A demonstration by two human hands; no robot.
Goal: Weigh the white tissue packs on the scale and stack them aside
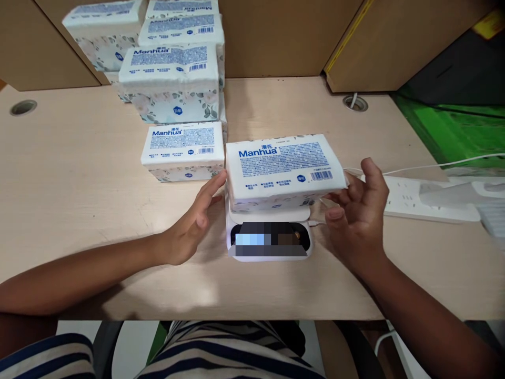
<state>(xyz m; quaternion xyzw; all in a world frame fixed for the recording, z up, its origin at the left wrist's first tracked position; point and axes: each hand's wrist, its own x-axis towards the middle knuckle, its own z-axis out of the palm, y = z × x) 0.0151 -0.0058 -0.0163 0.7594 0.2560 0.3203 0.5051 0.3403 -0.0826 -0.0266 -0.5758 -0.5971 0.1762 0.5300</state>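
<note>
A white tissue pack (282, 163) printed with blue "Manhua" lettering lies on a small white kitchen scale (270, 215) in front of me. The display at the scale's front is blurred out. My left hand (193, 226) is open, its outstretched fingertips at the pack's left end. At the other end, my right hand (359, 210) is open too, palm turned up and thumb raised. Its fingers are close to the pack's right lower corner and partly hidden there; whether they touch it I cannot tell.
Several more tissue packs (173, 84) are stacked at the back left, with one lower pack (183, 147) closest to the scale. A white power strip (426, 200) with cables lies on the right. Cardboard (276, 42) stands along the back of the desk (98, 205).
</note>
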